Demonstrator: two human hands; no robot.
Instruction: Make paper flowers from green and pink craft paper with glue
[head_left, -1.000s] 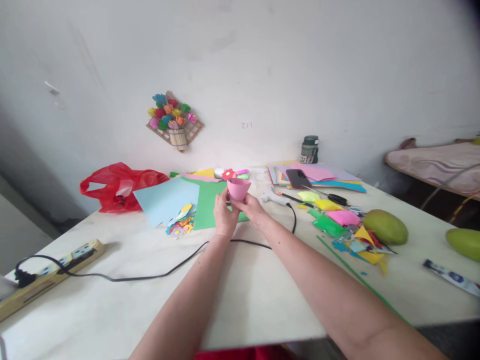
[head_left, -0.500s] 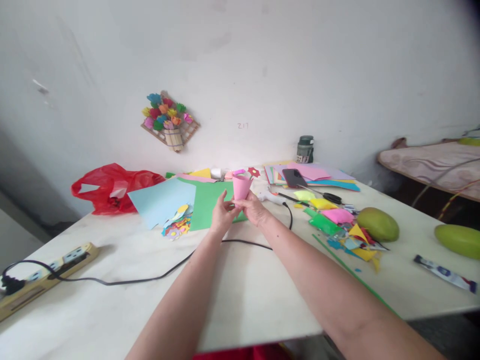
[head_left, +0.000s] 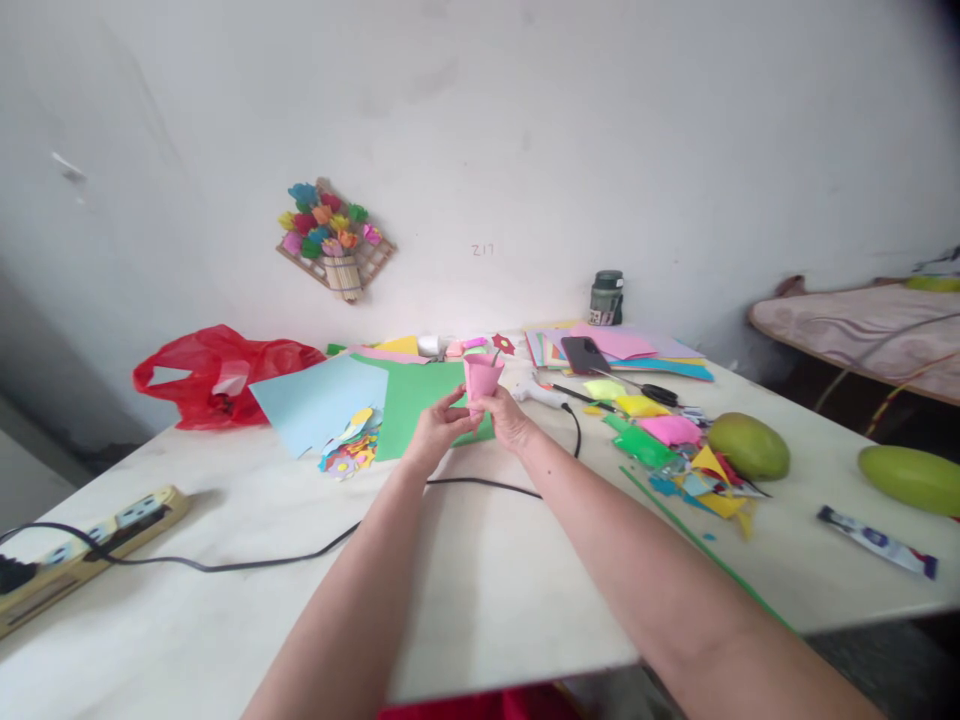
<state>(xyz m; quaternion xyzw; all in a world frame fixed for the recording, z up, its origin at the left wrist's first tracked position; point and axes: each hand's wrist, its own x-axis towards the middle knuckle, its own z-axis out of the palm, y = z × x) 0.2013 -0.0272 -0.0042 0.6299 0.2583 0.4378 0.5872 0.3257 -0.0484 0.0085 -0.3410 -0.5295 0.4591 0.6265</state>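
Between my hands, over the middle of the table, stands a pink paper cone with its wide mouth upward. A red paper flower on a thin stem leans out to the right and seems to rise from the cone's mouth. My right hand pinches the lower right of the cone. On the other side, my left hand has thumb and fingers closed on its lower left. Behind the hands lies a green sheet; left of it is a pile of cut paper flowers.
A black cord crosses the table from a power strip to a glue gun. At right lie scissors, paper scraps, mangoes and a tube. A red plastic bag sits at left.
My left thumb, raised and apart from the cone before, now rests against it. The cone's mouth looks wider, and the flower leans at a slightly different angle. The view has shifted slightly right.
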